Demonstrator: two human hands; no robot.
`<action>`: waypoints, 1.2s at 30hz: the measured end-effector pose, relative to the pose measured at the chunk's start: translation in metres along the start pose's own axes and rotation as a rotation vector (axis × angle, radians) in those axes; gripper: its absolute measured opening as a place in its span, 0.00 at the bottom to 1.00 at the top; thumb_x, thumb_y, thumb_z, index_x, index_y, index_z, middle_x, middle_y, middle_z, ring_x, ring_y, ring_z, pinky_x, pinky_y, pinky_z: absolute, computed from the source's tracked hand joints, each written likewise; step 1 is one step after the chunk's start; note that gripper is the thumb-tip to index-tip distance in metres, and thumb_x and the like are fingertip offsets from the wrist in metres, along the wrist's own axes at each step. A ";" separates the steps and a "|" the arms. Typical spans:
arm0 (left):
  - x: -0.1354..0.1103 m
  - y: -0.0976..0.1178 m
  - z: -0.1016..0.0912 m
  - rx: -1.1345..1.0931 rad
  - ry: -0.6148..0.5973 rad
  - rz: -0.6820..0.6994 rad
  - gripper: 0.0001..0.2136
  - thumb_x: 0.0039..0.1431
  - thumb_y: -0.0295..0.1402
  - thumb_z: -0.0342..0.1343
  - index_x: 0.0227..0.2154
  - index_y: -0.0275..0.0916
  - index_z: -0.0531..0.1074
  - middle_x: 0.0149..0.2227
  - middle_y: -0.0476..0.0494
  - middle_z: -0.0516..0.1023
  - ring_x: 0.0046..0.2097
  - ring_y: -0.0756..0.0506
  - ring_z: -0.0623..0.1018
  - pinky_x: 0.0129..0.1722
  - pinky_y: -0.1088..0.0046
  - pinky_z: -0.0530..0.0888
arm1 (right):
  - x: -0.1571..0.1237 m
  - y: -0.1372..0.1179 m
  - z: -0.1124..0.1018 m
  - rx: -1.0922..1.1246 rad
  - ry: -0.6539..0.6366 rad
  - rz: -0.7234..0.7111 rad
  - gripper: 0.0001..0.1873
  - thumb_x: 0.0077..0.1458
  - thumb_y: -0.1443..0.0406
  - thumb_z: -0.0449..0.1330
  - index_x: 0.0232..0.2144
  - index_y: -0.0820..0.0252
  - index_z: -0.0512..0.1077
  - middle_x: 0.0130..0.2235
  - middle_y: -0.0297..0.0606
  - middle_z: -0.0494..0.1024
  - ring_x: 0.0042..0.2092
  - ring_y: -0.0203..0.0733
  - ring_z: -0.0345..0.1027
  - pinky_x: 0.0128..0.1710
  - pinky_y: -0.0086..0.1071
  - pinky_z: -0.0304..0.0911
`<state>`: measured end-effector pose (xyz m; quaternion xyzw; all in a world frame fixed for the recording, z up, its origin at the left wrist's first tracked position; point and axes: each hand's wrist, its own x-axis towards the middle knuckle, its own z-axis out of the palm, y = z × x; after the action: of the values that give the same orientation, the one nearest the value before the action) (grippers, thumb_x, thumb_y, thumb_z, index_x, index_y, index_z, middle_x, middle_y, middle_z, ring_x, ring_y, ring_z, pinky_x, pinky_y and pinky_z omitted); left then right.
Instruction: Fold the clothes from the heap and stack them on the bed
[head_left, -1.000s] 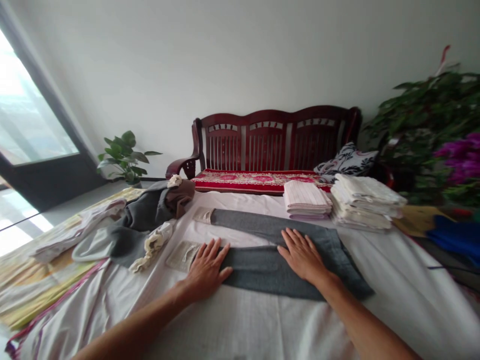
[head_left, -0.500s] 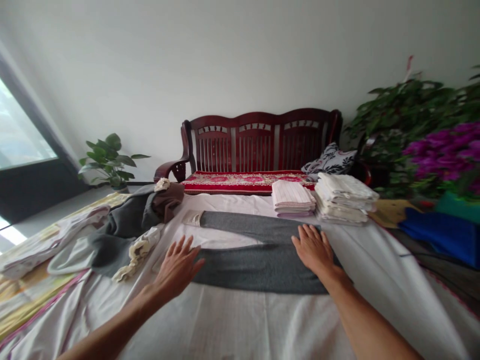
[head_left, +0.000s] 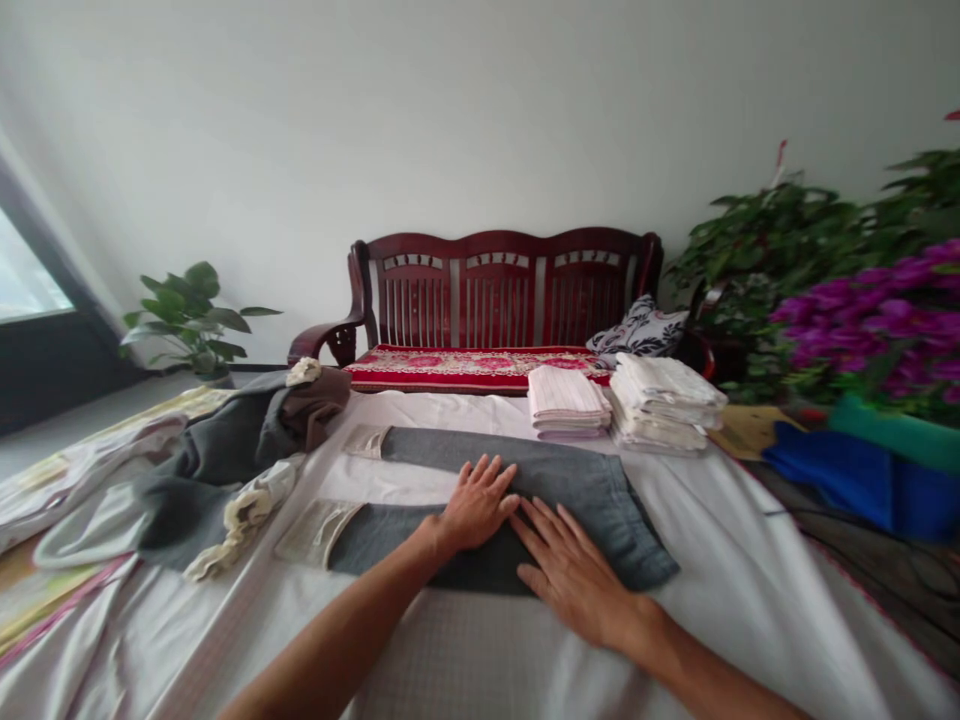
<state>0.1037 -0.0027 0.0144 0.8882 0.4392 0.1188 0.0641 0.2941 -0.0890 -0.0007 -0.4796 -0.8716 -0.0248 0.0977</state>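
Observation:
A pair of grey trousers (head_left: pixel 585 470) lies flat on the white sheet (head_left: pixel 465 640), its waistband to the right and its two pale-cuffed legs pointing left. My left hand (head_left: pixel 478 503) rests flat on the middle of the trousers with fingers spread, near where the legs join. Just to its right, my right hand (head_left: pixel 574 570) lies palm down on the nearer part of the cloth, fingers stretched out. The fingertips of both hands almost meet. Part of the nearer leg is hidden under my hands and left forearm.
Behind the trousers stand a pinkish folded stack (head_left: pixel 568 400) and a taller white folded stack (head_left: pixel 664 400). Crumpled dark grey clothes (head_left: pixel 240 430) with cream ruffles lie on the left. Beyond is a red wooden bench (head_left: pixel 502 290); purple flowers (head_left: pixel 877 320) and blue cloth (head_left: pixel 847 480) are on the right.
My left hand has moved right from the leg ends to the middle of the trousers. My right hand has come left and nearer from the waist end. The view has shifted slightly.

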 end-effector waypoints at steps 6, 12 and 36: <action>0.000 -0.013 0.013 0.136 0.056 -0.071 0.27 0.68 0.49 0.46 0.67 0.47 0.60 0.70 0.36 0.57 0.70 0.33 0.56 0.67 0.47 0.56 | -0.029 0.000 -0.022 0.100 -0.100 -0.109 0.33 0.67 0.50 0.48 0.70 0.51 0.52 0.72 0.42 0.51 0.71 0.52 0.43 0.69 0.54 0.45; -0.002 -0.016 0.016 0.163 0.083 -0.071 0.27 0.68 0.50 0.46 0.66 0.47 0.60 0.69 0.34 0.58 0.70 0.32 0.57 0.66 0.48 0.57 | -0.008 0.021 -0.039 0.231 -0.023 0.007 0.26 0.71 0.57 0.41 0.62 0.56 0.68 0.62 0.42 0.71 0.64 0.43 0.61 0.65 0.41 0.56; -0.018 -0.120 -0.010 0.276 0.044 -0.553 0.30 0.68 0.52 0.40 0.69 0.48 0.55 0.71 0.36 0.55 0.71 0.33 0.54 0.67 0.49 0.52 | 0.039 0.105 0.013 -0.200 0.004 0.609 0.36 0.65 0.52 0.41 0.67 0.67 0.57 0.69 0.50 0.58 0.70 0.53 0.48 0.69 0.51 0.38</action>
<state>-0.0012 0.0554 -0.0051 0.7324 0.6776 0.0555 -0.0368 0.3607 0.0015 -0.0112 -0.7257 -0.6810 -0.0810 0.0549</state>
